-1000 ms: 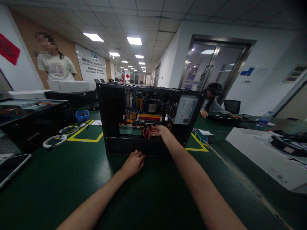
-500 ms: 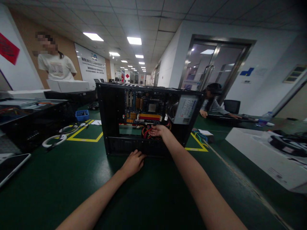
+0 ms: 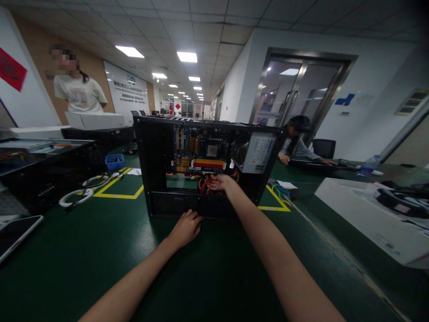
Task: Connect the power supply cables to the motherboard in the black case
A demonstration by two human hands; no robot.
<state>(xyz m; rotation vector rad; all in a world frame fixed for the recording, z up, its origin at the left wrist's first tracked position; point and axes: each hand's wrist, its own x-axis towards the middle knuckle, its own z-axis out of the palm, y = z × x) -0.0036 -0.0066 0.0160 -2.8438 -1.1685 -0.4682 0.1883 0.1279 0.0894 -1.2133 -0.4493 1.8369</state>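
Observation:
An open black computer case (image 3: 174, 205) stands upright on the green table before me, its inside facing me. Within it are a motherboard (image 3: 201, 145) with orange and red slots and a silver power supply (image 3: 262, 153) at upper right. My right hand (image 3: 219, 182) reaches into the lower middle of the case, palm turned upward, fingers curled at a bundle of red, yellow and black power cables (image 3: 203, 184). Part of the bundle is hidden behind the fingers. My left hand (image 3: 186, 227) lies on the table, fingers stretched out against the case's bottom front edge.
A second opened case (image 3: 50, 170), a blue bin (image 3: 114, 162) and a white coiled cable (image 3: 76, 197) are to the left. At right stand a white box (image 3: 365, 223) and a bottle (image 3: 368, 165). One person stands at back left; another sits at back right.
Almost nothing differs. Both hands and the case hold their places, and the view has shifted very slightly.

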